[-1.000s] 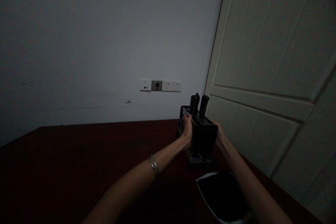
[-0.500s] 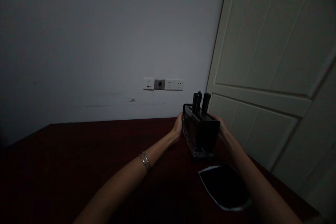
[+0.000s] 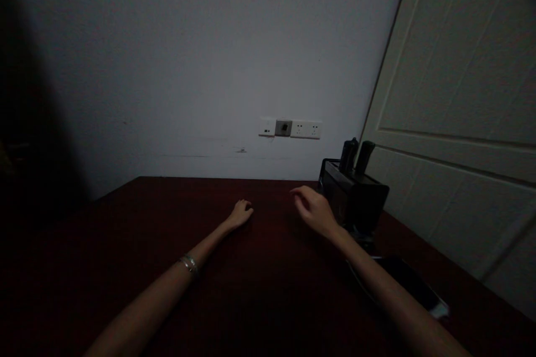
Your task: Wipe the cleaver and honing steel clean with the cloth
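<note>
My left hand (image 3: 240,213) is low over the dark red table, palm down, with nothing in it and the thumb apart from the fingers. Bracelets circle that wrist. My right hand (image 3: 315,212), also holding nothing, has loosely curved fingers, apart from the thumb. It is just left of a black knife block (image 3: 363,201), partly in front of it; whether they touch I cannot tell. Dark knife handles (image 3: 364,157) stick up from the block's top. Under my right forearm, a flat dark item with a pale edge (image 3: 412,284) is partly hidden.
The dark red table (image 3: 268,279) reaches back to a grey wall (image 3: 209,67) with a row of sockets (image 3: 306,129). A pale panelled door (image 3: 460,95) rises on the right, close behind the block. Deep shadow covers the far left.
Both hands have let go of the knife block and moved left of it. The block stands on the table. My view has turned somewhat left.
</note>
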`<state>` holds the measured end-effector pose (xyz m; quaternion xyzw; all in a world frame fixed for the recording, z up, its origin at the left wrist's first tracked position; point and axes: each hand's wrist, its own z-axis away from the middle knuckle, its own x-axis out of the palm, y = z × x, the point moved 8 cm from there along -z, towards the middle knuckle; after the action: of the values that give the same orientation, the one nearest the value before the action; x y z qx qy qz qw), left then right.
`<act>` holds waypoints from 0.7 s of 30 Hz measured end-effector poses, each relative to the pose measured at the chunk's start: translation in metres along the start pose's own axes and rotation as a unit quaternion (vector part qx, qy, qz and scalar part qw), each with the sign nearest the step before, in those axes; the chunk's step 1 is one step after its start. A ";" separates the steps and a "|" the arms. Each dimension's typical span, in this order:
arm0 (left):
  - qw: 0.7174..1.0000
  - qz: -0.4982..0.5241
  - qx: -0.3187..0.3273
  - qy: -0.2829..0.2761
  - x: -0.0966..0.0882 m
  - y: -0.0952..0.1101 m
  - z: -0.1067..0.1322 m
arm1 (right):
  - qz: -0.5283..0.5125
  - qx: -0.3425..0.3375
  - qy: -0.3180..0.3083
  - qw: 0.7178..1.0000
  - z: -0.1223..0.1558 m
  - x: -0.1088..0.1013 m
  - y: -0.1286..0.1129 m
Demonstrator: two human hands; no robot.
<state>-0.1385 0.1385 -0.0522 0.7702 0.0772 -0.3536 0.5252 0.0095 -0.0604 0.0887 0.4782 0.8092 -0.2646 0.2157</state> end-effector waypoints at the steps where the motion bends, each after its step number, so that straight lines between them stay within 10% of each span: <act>1: 0.999 -0.039 0.006 -0.007 -0.003 -0.007 0.006 | -0.001 -0.020 -0.060 0.998 0.003 0.030 -0.008; 8: 0.970 -0.229 0.067 -0.056 -0.005 -0.024 0.035 | -0.002 -0.019 -0.212 0.977 0.034 0.140 0.002; 21: 0.933 -0.340 0.095 -0.064 0.000 -0.016 0.044 | -0.020 0.030 -0.230 0.973 0.053 0.158 0.019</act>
<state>-0.1672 0.1073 -0.0731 0.7200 0.2671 -0.5653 0.3012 -0.0395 0.0182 -0.0511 0.3944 0.7391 -0.3957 0.3763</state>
